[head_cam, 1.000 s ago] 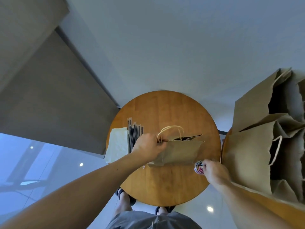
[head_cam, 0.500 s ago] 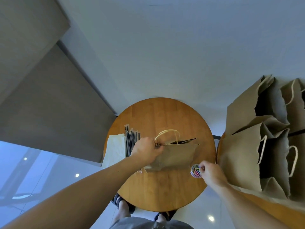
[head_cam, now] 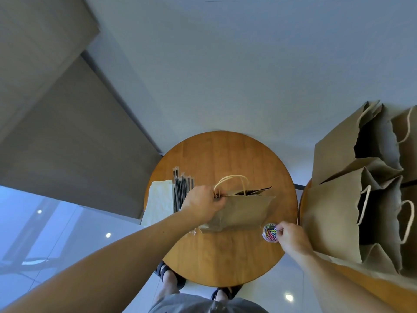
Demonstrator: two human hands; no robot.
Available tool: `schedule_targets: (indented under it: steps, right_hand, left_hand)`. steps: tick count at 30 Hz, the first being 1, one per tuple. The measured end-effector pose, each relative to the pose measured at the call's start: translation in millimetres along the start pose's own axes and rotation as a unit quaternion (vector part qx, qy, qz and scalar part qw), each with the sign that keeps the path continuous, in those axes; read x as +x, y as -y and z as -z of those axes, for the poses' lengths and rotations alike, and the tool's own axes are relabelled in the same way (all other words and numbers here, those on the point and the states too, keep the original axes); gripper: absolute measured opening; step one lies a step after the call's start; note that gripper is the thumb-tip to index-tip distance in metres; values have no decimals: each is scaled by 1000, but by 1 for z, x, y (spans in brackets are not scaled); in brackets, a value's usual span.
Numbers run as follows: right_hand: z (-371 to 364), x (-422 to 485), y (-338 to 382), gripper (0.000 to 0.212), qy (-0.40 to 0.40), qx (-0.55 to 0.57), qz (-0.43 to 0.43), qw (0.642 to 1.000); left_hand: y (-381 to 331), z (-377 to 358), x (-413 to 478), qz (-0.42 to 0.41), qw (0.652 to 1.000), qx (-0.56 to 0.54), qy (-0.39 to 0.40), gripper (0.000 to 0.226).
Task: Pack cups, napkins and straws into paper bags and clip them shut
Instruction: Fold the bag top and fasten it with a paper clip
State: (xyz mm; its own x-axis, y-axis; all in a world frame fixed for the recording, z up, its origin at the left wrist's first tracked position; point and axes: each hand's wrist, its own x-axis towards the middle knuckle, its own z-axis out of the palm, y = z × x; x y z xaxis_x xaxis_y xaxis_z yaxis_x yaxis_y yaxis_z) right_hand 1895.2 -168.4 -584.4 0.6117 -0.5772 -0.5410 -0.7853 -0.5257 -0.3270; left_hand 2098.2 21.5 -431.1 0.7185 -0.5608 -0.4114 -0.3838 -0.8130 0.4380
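Grip: left hand (head_cam: pixel 203 205) clenches bag (head_cam: pixel 243 213) top by the handles (head_cam: pixel 230 177), bag on table (head_cam: pixel 225 154) centre; right hand (head_cam: pixel 291 238) fingertips in tub (head_cam: pixel 264 236) of clips (head_cam: pixel 270 231), hold unclear. Clipping step, I judge. Next: lift one, slide it over the pinched mouth.

Left hand (head_cam: pixel 203 205) grips paper bag (head_cam: pixel 242 211) top on round table (head_cam: pixel 225 256); right hand (head_cam: pixel 291 238) fingers in clip tub (head_cam: pixel 269 232); straws (head_cam: pixel 181 190), napkins (head_cam: pixel 159 203) left.

a round wooden bench (head_cam: pixel 221 263) stands on a glossy pale floor (head_cam: pixel 67 233) that mirrors small lights. a second wooden bench (head_cam: pixel 392 292) sits just beside it, right. a grey panel (head_cam: pixel 67 143) fills the left.
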Motion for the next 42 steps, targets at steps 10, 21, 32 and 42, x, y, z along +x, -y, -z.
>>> schedule_targets:
  steps: [10, 21, 32, 42]
  right_hand:
    - [-3, -12, 3, 5, -15, 22, -15, 1000]
    - [25, -35, 50, 36, -11, 210, 58, 976]
    - [64, -75, 101, 17, -42, 319, 165, 933]
    - [91, -68, 155, 22, -141, 214, 309, 916]
  left_hand:
    - [2, -3, 3, -3, 1000, -13, -7, 49]
    - [1, 3, 7, -2, 1000, -2, -15, 45]
    - [-4, 4, 2, 0, 999, 43, 8, 39]
    - [-8, 8, 1, -23, 997, 62, 26, 27]
